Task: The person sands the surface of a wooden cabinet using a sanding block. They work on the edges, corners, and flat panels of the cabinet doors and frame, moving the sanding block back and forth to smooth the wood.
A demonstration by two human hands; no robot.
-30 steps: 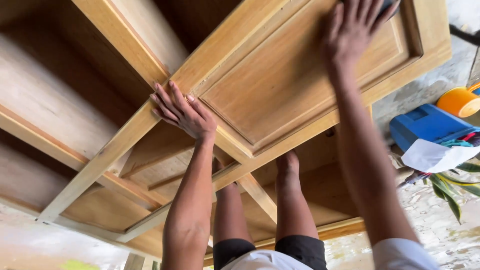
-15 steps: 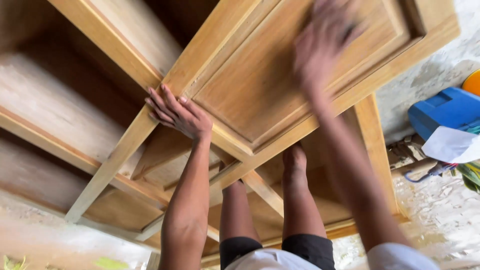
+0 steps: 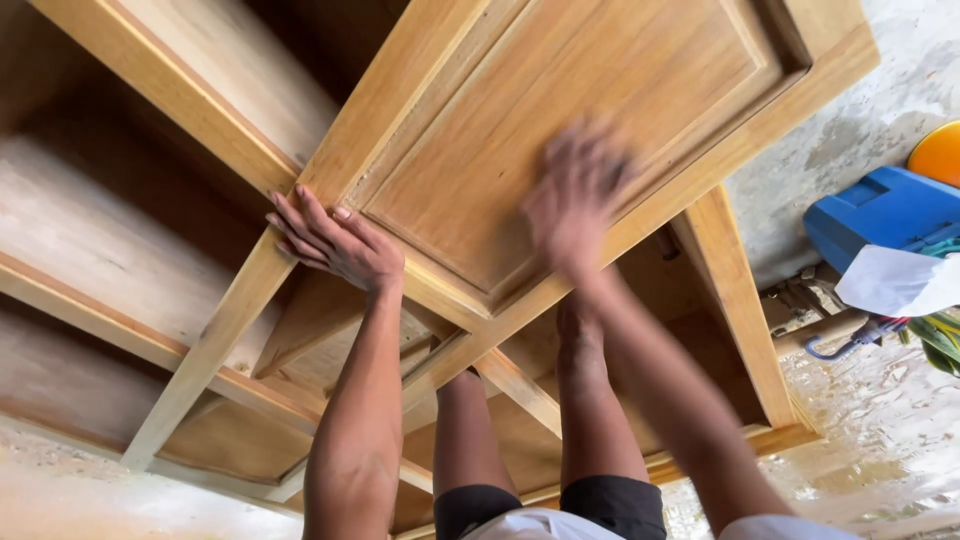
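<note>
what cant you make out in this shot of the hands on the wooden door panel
Head view, the only one:
- Right hand: motion blur hides whether it holds anything against the door panel.
- Left hand: palm pressed flat on the frame, so its underside is hidden.
- Feet: hidden behind the panel's lower rail.
- Blue box: partly covered by white paper.
- Orange thing: cut off by the right edge.

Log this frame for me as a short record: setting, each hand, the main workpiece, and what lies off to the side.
setting: head view looking down on a wooden cabinet frame on a pale floor
workpiece: raised-panel wooden door lying on the frame
left hand: left hand flat on the door's edge rail, fingers spread
right hand: right hand on the door panel, blurred by motion; whether it holds anything cannot be told
body: the person's bare legs stand inside the frame
side items: blue case, white sheet, orange round object
</note>
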